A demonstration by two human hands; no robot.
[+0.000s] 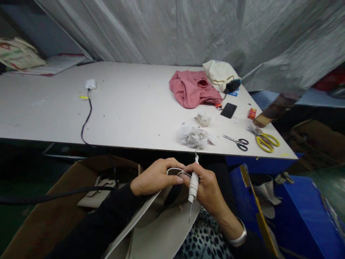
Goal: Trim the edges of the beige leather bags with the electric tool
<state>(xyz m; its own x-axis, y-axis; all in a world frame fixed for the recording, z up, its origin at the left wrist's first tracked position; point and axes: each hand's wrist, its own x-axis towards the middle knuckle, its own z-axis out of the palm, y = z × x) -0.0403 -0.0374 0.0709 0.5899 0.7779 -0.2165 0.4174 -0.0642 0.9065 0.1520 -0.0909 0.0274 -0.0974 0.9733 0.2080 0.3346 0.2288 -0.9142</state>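
Observation:
Below the table's front edge, my left hand pinches a thin grey strap that belongs to a beige bag-like piece lying on my lap. My right hand is closed around a white pen-shaped tool held upright, its metal tip pointing up toward the table edge. Both hands meet at the strap, fingers touching it. A silver bangle sits on my right wrist.
The white table carries a pink cloth, a cream bag, crumpled plastic, black scissors, yellow scissors, a black phone and a white adapter with black cable. Cardboard box at left, blue bins at right.

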